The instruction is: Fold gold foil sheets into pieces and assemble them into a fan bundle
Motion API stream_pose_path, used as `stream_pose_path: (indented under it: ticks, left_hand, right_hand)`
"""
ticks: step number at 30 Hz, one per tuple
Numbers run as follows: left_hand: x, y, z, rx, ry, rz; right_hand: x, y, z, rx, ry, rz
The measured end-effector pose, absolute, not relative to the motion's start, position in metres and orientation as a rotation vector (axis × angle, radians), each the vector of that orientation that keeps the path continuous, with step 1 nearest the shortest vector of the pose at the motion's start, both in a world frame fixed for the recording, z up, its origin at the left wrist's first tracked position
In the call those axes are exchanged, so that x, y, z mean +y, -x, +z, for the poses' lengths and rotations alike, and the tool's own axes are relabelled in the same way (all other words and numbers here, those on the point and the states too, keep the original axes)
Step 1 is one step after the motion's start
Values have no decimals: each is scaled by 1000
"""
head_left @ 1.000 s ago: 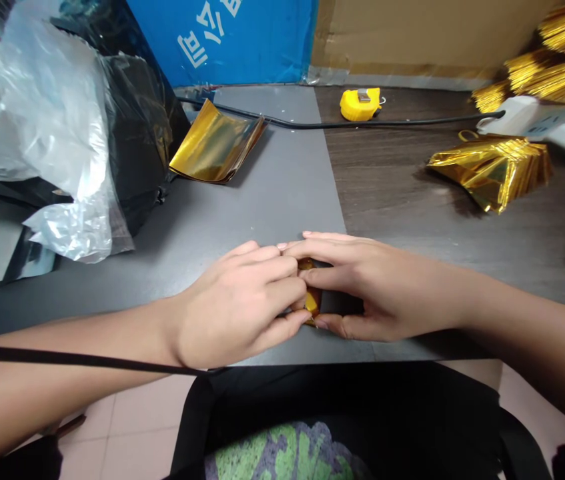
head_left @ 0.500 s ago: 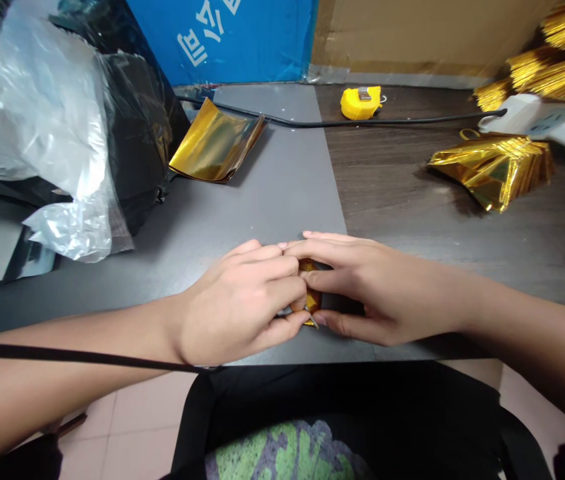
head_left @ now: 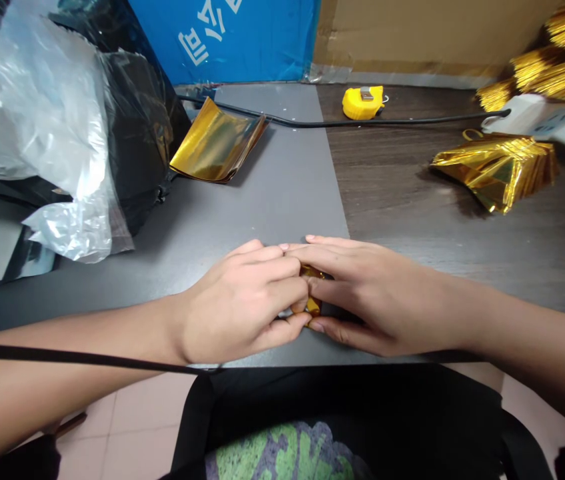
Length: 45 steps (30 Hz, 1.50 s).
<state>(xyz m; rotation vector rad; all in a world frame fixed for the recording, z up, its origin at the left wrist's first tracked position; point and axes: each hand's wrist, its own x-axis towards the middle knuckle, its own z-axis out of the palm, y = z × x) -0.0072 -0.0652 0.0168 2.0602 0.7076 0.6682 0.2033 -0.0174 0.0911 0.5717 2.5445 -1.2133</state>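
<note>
Near the front edge of the desk, a small piece of gold foil [head_left: 313,305] shows between my two hands, mostly covered by fingers. My left hand [head_left: 249,303] is curled palm down with its thumb and fingers closed on the foil's left side. From the right, my right hand [head_left: 367,290] reaches over the foil, its thumb and fingertips pressing at the foil and against my left fingers. What lies under the palms is hidden.
Gold foil sheets [head_left: 217,143] lie behind my left hand, beside plastic bags [head_left: 72,133]. A yellow tape measure [head_left: 363,103], a black cable [head_left: 307,124], a gold foil bundle [head_left: 499,167] and more gold strips [head_left: 562,70] lie farther back, before boxes [head_left: 412,37].
My right thumb has shifted slightly left and closer to my left thumb, covering the thin tip that stuck out there. My left hand has hardly moved.
</note>
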Motion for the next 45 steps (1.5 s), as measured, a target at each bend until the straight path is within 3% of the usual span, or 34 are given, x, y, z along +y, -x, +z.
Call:
stream_pose_path:
  ticks: [45]
  left_hand:
    - [-63, 8, 21, 668, -2050, 626]
  right_hand:
    - [-41, -208, 85, 2632, -605, -1029]
